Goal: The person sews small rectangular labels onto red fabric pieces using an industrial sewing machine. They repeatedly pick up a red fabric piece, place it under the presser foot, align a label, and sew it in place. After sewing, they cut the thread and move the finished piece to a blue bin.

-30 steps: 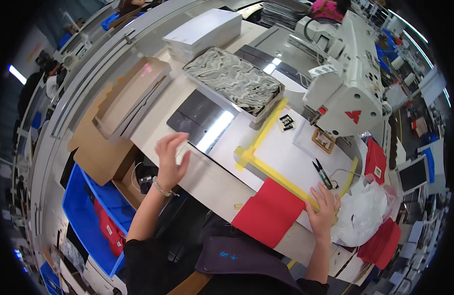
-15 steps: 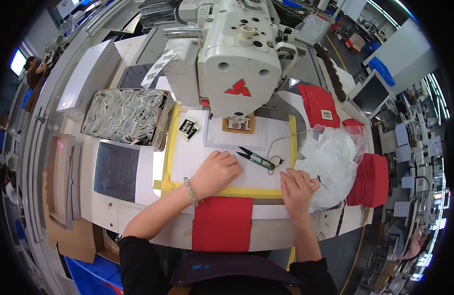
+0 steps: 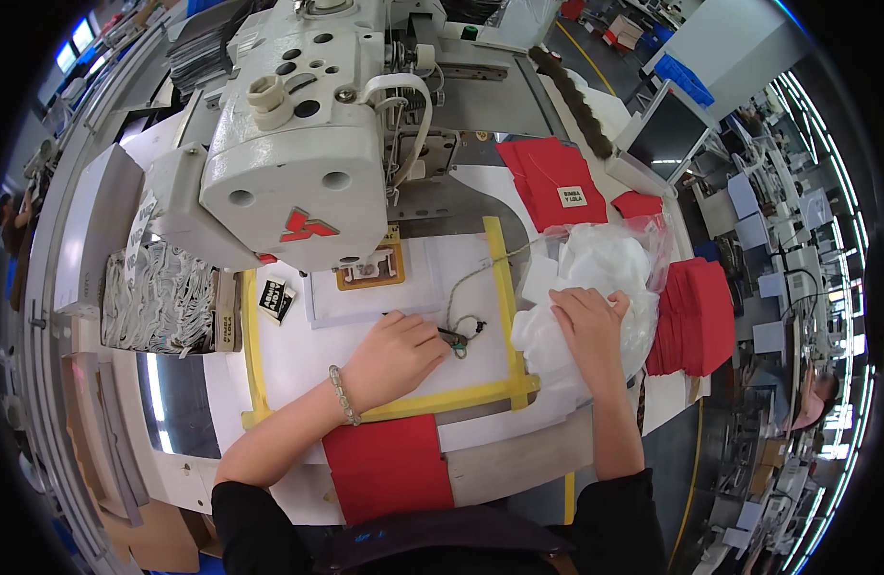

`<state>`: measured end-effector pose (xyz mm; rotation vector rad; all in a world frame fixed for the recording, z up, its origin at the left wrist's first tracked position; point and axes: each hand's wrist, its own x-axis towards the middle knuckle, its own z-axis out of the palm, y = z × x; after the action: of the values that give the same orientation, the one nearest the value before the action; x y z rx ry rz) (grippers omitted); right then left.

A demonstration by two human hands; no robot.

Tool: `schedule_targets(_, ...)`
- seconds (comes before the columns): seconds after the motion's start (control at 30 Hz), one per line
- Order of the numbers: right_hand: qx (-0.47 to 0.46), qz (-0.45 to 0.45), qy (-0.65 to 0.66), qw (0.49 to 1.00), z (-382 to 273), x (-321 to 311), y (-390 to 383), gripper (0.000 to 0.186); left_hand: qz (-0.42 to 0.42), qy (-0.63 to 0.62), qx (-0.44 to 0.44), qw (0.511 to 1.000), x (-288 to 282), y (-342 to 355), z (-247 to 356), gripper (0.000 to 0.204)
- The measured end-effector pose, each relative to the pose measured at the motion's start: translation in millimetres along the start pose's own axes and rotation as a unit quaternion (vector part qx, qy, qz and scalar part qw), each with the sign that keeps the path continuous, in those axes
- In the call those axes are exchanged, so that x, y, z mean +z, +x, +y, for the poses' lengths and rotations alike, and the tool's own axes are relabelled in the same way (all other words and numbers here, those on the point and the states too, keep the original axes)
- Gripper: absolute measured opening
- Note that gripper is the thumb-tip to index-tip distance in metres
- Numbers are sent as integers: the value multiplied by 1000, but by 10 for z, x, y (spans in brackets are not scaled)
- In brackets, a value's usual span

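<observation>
My left hand [image 3: 394,359], a beaded bracelet at its wrist, lies palm down with curled fingers over the thread snips [image 3: 454,341]. Most of the snips is hidden beneath it; a dark tip and the handle end stick out. My right hand [image 3: 590,331] rests on a heap of thin white pieces [image 3: 595,259] in a clear plastic bag, fingers apart and nothing visible in them. A thin cord [image 3: 451,299] loops beside the snips. Below my left hand, a folded red cloth piece [image 3: 389,470] lies at the table's front edge.
A white sewing machine [image 3: 288,163] stands over a yellow-taped white sheet [image 3: 298,359]. A black-and-white label [image 3: 276,298] lies on it. Red cloth stacks [image 3: 691,321] sit at the right and red pieces [image 3: 538,182] behind. A box of folded labels [image 3: 164,297] stands at the left.
The view has turned to the right. My left hand has come over the thread snips, which lay uncovered before. My right hand has moved from the sheet's edge onto the white pieces.
</observation>
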<state>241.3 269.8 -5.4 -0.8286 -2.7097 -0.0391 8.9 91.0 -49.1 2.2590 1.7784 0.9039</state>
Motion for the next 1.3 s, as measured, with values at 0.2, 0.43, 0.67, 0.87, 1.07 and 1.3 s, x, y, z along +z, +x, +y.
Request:
schedule_targets(0.2,-91,-31,-25,995,172,245,205,6,42,-3,31,999,-20,31,40,6)
schedule_targets(0.43,-146,-22,-40,988,208,358,297,12,26,-10,37,999,-79,9,99,15)
schedule_targets(0.67,-137,-4,-47,989,298,422,309,14,42,-2,57,998,-141,8,168,15)
schedule_targets(0.87,-76,51,35,995,323,179,284,17,41,14,44,998,-211,-57,128,19)
schedule_targets(1.07,12,-40,261,964,-28,-280,205,14,72,-70,-14,995,-274,23,162,27)
schedule_targets(1.3,4,-151,649,745,-587,19,-4,12,102,-314,-136,934,-229,105,285,31)
